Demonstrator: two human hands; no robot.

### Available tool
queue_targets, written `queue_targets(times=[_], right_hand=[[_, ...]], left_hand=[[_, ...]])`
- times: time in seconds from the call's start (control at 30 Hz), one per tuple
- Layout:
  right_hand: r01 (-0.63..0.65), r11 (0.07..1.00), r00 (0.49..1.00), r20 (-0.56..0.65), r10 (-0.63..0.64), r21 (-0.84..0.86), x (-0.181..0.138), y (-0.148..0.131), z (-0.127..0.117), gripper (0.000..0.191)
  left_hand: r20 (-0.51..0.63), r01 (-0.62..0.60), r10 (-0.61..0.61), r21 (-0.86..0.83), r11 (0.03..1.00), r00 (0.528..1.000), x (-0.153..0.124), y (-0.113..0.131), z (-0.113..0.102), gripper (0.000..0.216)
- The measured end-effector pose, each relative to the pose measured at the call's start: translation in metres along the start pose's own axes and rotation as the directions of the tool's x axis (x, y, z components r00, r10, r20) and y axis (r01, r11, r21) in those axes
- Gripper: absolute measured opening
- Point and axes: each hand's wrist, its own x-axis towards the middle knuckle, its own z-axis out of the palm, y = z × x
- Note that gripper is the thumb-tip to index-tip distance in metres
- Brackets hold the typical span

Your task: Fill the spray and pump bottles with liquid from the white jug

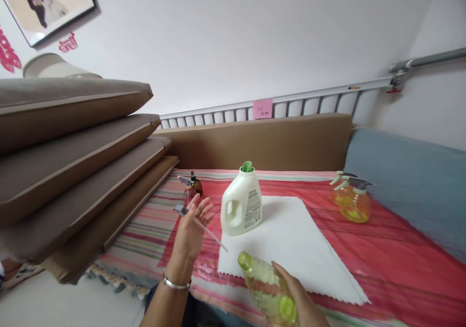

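Note:
My left hand (194,227) holds a grey pump head (181,210) by the thumb, its fingers partly spread. From it a thin clear dip tube (211,234) slants down to the right. In my right hand (300,293) is a see-through yellow-green bottle (267,288), tilted with its uncapped neck up and to the left, near the tube's end. Behind both hands stands a white detergent jug (241,203) with a green spout in its opening, on a white cloth (287,244). My right fingers are mostly hidden behind the bottle.
Orange-yellow spray bottles (356,205) stand at the right. A reddish spray bottle (188,191) and a dark bottle (196,184) stand behind my left hand. Stacked brown cushions (83,171) rise at the left. A red sheet (400,264) covers part of the striped cloth.

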Motion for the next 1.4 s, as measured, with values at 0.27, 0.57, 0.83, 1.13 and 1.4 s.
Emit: queue_targets(times=[0.27,0.57,0.83,1.13,1.4], right_hand=[[-0.054,0.997,0.995,0.081,0.059,-0.059,0.0,-0.023,0.006,0.086],[-0.033,0.997,0.999,-0.022,0.034,0.066,0.004,-0.06,0.007,0.085],[0.032,0.986,0.981,-0.197,0.001,0.166,0.001,-0.092,0.009,0.07],[0.139,0.983,0.947,-0.307,-0.097,0.118,-0.004,-0.093,0.004,0.065],[0.087,0.972,0.962,-0.272,-0.025,0.22,-0.005,-0.1,-0.001,0.064]], left_hand=[[0.05,-0.049,0.049,-0.013,0.999,0.998,-0.019,0.015,0.019,0.045],[0.1,0.071,-0.071,-0.002,0.997,0.993,-0.042,-0.012,0.027,0.045],[0.25,0.137,-0.117,-0.063,0.989,0.961,-0.057,-0.016,0.027,0.04],[0.301,0.173,-0.135,-0.103,0.98,0.944,-0.058,-0.015,0.028,0.039],[0.325,0.132,-0.117,-0.024,0.991,0.938,-0.06,-0.013,0.026,0.033]])
